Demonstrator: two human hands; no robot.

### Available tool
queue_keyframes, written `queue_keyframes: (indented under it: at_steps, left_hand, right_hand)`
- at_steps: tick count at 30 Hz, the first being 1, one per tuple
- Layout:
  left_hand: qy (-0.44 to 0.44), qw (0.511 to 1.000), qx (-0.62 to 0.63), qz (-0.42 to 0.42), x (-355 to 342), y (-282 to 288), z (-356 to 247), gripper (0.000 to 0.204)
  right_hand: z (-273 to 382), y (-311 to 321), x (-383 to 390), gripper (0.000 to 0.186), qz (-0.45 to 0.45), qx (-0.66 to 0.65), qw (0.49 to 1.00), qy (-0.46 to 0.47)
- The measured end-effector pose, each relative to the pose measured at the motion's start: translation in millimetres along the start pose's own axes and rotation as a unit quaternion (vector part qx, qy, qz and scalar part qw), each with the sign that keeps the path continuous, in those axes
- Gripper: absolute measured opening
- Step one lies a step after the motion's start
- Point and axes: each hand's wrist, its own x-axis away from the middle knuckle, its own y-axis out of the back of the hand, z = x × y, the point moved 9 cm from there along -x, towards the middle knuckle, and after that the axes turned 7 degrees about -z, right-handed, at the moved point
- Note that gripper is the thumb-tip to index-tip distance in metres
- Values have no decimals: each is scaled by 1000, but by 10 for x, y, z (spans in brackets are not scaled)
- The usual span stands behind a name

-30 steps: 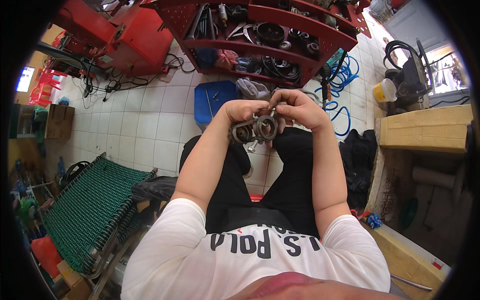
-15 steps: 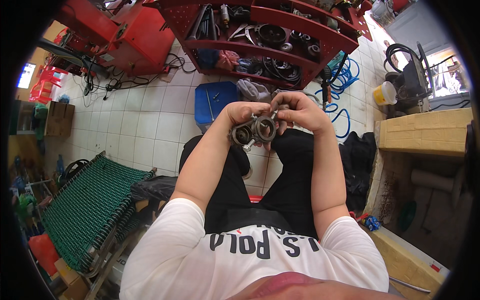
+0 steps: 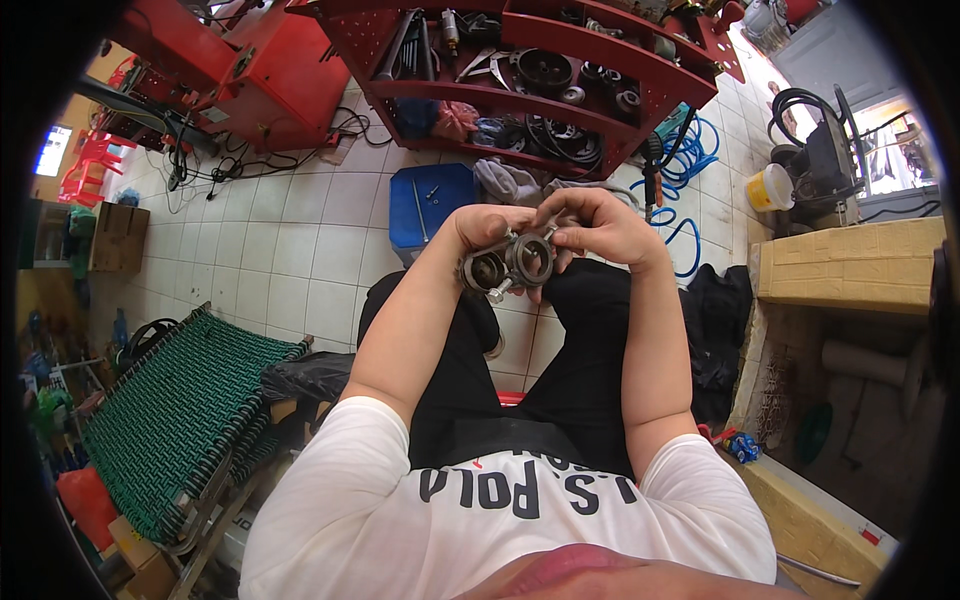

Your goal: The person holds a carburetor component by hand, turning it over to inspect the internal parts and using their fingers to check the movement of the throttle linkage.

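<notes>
A dark metal double-ring clamp (image 3: 514, 262) with bolts is held up over my knees. My left hand (image 3: 482, 228) is closed around its left and far side, with some fingers hidden beneath it. A shiny bolt head (image 3: 495, 295) sticks out on the near side. My right hand (image 3: 595, 226) has thumb and fingers pinched at another bolt (image 3: 550, 233) on the right ring. Beyond the hands, a blue plastic stool (image 3: 408, 205) bears a long thin metal rod (image 3: 421, 210) and a few small metal pieces (image 3: 433, 191).
A red tool cart (image 3: 480, 92) with parts on its shelves stands ahead. Blue hose (image 3: 690, 240) lies coiled on the tiled floor at right, near a white bucket (image 3: 769, 187). A green woven lounger (image 3: 190, 400) is at left, a yellowish ledge (image 3: 845, 270) at right.
My right fingers have shifted slightly at the bolt, bending closer over it. The clamp has barely moved, and my left hand keeps its hold.
</notes>
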Motion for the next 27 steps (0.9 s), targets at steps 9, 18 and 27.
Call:
queue_keyframes:
  at_steps: [9,18,27]
  left_hand:
    - [-1,1000,5,26,-30,37,-18,116]
    - [14,999,-35,40,-38,86,-45,107]
    - [42,991,-128,1,-25,184,-46,106]
  right_hand:
    - [-24,45,-24,20,2,61,998,22]
    - [15,-35,19,23,4,17,1000,5]
    - [289,-71,92,25,-27,319,946,52]
